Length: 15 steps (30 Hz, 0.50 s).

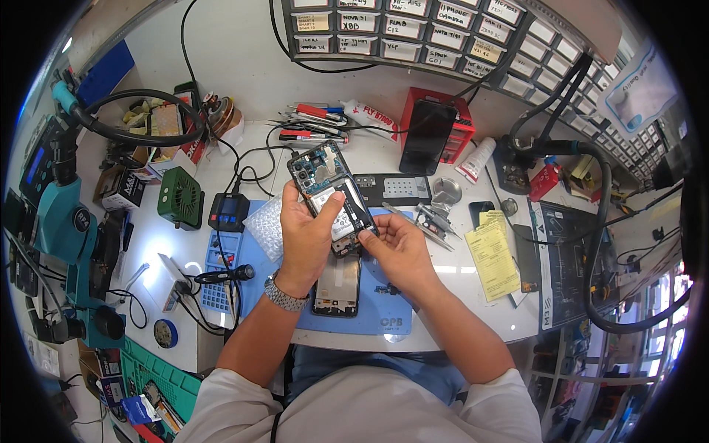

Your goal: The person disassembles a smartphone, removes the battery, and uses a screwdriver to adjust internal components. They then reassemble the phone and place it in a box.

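Pale shirt cloth (354, 406) across our chest lies closest, and our bare forearms reach past it over the workbench. Both hands are clamped on one opened smartphone (348, 198), a little apart from each other along its body. Our left hand (303, 232) grips the phone's left side, thumb laid over the battery, and a metal-banded wristwatch (286, 297) circles that wrist. Our right hand (402, 247) pinches the lower right corner, thumb on top; we cannot tell exactly how its fingers meet the underside.

We hold the phone tilted above a blue repair mat (388, 310), its camera end toward the upper left, circuit board and battery bare. Just below it, a phone display frame (336, 293) lies on the mat, its upper end partly hidden by the phone. Bubble wrap (264, 230) sits beside our left hand. Beyond our right hand we see tweezers (419, 227), and behind the phone a dark back cover (399, 190). Farther back, a black phone (428, 136) leans upright against a red drawer box (459, 136); yellow paper slips (491, 255) lie to the right.
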Motion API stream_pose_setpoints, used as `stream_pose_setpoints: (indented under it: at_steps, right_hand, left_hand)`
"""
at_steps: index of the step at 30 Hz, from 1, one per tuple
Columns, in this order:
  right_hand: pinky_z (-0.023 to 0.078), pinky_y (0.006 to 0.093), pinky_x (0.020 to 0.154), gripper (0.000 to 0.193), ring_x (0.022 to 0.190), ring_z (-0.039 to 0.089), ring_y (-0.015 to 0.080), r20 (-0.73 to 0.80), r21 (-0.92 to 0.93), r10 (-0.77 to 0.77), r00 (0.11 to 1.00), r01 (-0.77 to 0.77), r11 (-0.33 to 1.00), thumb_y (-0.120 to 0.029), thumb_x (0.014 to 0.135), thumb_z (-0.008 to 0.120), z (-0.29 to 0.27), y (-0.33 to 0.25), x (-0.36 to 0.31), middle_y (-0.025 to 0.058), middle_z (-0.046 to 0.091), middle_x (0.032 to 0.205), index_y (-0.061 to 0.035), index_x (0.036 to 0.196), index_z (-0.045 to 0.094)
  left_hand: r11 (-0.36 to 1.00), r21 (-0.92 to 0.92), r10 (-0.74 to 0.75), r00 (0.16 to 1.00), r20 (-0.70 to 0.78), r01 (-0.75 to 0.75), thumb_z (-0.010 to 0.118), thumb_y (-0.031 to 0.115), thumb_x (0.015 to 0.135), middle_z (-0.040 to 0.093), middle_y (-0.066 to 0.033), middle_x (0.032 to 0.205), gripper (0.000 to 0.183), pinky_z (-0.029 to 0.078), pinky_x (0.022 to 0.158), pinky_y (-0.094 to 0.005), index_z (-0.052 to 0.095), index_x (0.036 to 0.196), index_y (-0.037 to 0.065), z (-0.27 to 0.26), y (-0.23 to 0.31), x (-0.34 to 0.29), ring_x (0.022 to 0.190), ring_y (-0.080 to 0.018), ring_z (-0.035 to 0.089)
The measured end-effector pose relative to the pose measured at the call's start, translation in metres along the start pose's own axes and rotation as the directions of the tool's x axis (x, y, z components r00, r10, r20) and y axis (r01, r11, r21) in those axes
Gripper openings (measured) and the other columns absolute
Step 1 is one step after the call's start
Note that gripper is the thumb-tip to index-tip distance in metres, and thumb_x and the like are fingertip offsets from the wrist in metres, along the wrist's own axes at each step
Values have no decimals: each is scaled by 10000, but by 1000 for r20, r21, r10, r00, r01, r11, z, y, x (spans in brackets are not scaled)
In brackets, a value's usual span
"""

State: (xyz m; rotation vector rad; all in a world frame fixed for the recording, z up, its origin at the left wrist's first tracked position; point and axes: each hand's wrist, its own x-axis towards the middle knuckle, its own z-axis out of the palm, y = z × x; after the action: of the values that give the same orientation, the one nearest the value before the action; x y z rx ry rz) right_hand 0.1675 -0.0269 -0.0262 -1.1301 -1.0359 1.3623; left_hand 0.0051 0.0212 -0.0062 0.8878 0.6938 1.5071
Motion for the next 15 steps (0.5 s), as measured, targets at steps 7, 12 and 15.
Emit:
stream_pose_setpoints:
  at_steps: [7,12,15]
  right_hand:
    - [551,208,737,206,823,682,46,-3,-19,18,1000,-18,1000,-47,1043,761,-2,3,2,60,765,1009,54,1205,681]
    - [546,218,739,176,833,682,52,20,-44,6,1000,-5,999,-33,1045,749,-3,2,2,59,761,1002,51,1184,682]
    - [545,223,745,156,834,684,58,29,-55,4,1000,-3,998,-21,1045,739,-3,1,1,56,760,995,49,1173,683]
  left_hand:
    - [1000,19,2,999,39,-3,702,-36,1054,721,-119,1208,410,656,851,-284,465,1386,6,6,2,-3,1016,-131,745]
    - [999,39,4,999,49,-6,701,-23,1062,721,-115,1210,400,655,851,-285,466,1383,9,6,1,-4,1020,-128,743]
    - [1000,26,-2,998,61,1,700,-18,1065,722,-113,1207,392,653,857,-287,467,1379,11,5,0,-5,1024,-126,741]
